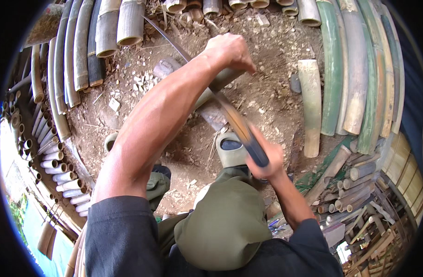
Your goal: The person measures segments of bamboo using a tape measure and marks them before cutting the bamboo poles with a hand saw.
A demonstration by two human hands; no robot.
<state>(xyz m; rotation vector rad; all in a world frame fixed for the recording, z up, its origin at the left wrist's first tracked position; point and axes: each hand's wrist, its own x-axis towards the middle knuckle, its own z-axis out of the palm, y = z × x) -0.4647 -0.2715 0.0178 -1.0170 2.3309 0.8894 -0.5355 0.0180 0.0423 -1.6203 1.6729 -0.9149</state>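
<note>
My left arm reaches across the middle, and my left hand (228,50) closes over the far end of a short dark-green bamboo piece (226,79). Low in front of me, my right hand (270,159) grips a handsaw (237,121) by its long handle, which is light brown with a black end. The saw's narrow blade (170,40) points up and left, crossing the bamboo and passing partly behind my left forearm. A weathered log (211,115) lies on the ground beneath the bamboo. My forearm hides part of the bamboo and the log.
Upright-looking rows of bamboo poles (332,69) line the right, with a shorter pale bamboo piece (308,108) beside them. More grey poles (130,25) lie at the far left. Stacked bamboo tubes (70,184) fill the left side. My olive-clad knee (223,221) rises below the saw.
</note>
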